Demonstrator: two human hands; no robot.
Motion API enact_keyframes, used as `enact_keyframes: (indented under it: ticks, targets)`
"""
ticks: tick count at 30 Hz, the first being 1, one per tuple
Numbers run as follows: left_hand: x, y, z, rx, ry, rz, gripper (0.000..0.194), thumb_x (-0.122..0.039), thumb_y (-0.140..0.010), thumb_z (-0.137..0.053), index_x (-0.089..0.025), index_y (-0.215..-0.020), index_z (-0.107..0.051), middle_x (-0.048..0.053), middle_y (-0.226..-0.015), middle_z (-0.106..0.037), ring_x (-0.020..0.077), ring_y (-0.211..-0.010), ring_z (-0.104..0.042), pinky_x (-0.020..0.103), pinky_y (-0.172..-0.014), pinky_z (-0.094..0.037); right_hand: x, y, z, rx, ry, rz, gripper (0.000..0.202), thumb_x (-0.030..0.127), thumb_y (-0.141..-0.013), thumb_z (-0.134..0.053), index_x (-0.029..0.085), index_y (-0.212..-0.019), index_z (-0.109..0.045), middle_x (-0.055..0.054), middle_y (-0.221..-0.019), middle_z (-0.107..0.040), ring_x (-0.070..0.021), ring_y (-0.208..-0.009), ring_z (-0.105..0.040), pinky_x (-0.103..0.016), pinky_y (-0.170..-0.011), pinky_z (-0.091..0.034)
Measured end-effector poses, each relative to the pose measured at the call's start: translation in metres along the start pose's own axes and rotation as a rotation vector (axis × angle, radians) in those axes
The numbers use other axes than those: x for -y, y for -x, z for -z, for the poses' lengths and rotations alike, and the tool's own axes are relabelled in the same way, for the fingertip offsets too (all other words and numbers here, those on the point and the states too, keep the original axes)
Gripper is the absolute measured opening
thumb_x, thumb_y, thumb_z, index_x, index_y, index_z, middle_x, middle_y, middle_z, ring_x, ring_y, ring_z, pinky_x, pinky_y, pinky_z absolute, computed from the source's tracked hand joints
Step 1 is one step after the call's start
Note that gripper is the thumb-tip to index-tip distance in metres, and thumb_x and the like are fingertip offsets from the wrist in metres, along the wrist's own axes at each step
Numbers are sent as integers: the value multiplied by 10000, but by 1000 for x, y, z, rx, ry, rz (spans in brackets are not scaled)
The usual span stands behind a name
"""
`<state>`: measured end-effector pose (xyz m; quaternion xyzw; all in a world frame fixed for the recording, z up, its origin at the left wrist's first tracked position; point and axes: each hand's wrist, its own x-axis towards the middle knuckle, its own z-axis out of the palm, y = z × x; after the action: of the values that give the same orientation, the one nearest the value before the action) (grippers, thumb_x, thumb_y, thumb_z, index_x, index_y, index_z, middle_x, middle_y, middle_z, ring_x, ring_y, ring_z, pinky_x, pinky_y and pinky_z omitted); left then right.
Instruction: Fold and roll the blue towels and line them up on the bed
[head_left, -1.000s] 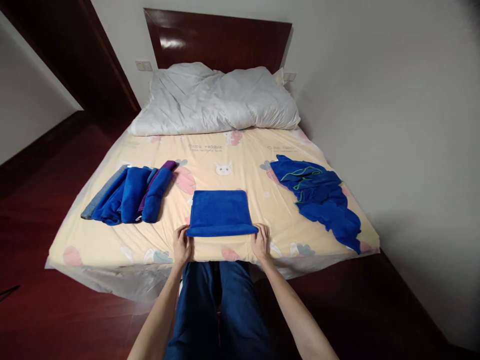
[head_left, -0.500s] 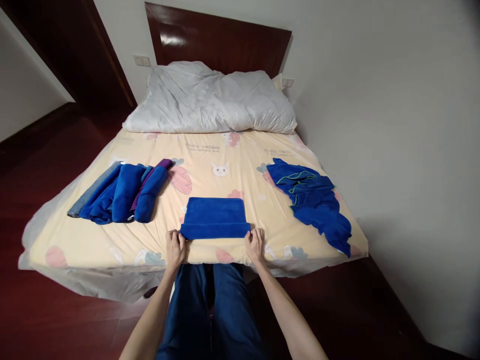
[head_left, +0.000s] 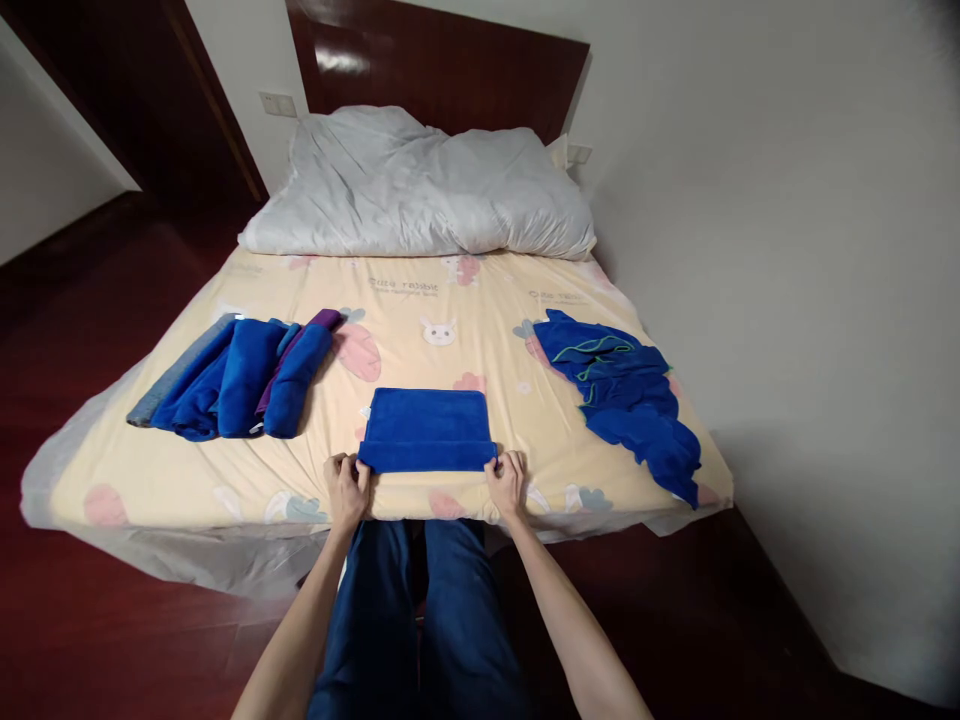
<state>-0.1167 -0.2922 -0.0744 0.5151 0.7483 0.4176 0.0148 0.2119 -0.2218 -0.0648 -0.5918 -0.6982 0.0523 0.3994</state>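
Note:
A blue towel (head_left: pixel 427 415) lies flat near the bed's front edge, its near side turned over into a band across its width. My left hand (head_left: pixel 349 487) pinches the left end of that band, fingers curled. At the opposite end my right hand (head_left: pixel 507 482) grips the right corner the same way. A small white tag shows at the towel's left edge. To the left rest several rolled towels (head_left: pixel 250 378), mostly blue, with a purple one and a greyish one among them. On the right is a crumpled heap of blue cloths (head_left: pixel 619 395) with green edging.
The bed (head_left: pixel 442 360) has a yellow sheet printed with rabbits and carrots. A bunched pale quilt (head_left: pixel 427 190) lies at its head, before a dark wooden headboard (head_left: pixel 450 65). A white wall (head_left: pixel 810 300) runs along the right.
Both hands keep hold of the towel's folded band, which looks almost the same. The view has shifted slightly; the rolled towels and the heap stay in place.

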Motion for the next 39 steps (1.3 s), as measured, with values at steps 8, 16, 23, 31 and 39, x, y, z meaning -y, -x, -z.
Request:
enact_keyframes:
  ticks: [8, 16, 23, 31, 39]
  targets:
    - [-1, 1, -1, -17, -19, -15, 266, -351, -941, -519, -163, -1077, -650, 162, -1134, -555, 326, -1146, -544, 515, -999, -482, 0, 1, -3, -39, -63, -14, 114, 187, -923, -523, 238, -821, -537, -44, -835, -564, -224, -847, -541, -363, -787, -483]
    - [7, 0, 4, 159, 39, -341, 497, -143, -926, -403, -244, -1380, -578, 100, -1453, -584, 287, -1413, -459, 577, -1208, -321, -8, 7, -4, 42, 58, 226, 425, 74, -959, -437, 249, -1285, -648, -86, -1337, -665, -254, -1219, -590, -453, -1022, -432]
    - [2, -10, 5, 248, -31, -341, 511, -240, -937, -451, -240, -1442, -533, 63, -1476, -581, 299, -1392, -475, 565, -1212, -301, 2, -3, 6, 180, 6, 221, 501, 94, -975, -404, 256, -1406, -601, -53, -1372, -671, -230, -1209, -602, -450, -1056, -407]
    - [-4, -14, 5, 274, -62, -336, 634, -334, -851, -580, -243, -1471, -482, 86, -1494, -554, 334, -1391, -466, 554, -1209, -273, 11, -8, 19, 319, 25, 183, 684, 154, -803, -561, 211, -1483, -509, -75, -1521, -541, -290, -1321, -506, -478, -1125, -346]
    - [1, -19, 4, 259, 90, -221, 537, -187, -880, -469, -235, -1409, -549, 88, -1416, -603, 307, -1299, -516, 532, -1137, -410, 0, -7, 6, 224, -18, 80, 665, 42, -794, -473, 217, -1431, -553, -63, -1469, -587, -252, -1307, -545, -466, -1144, -359]
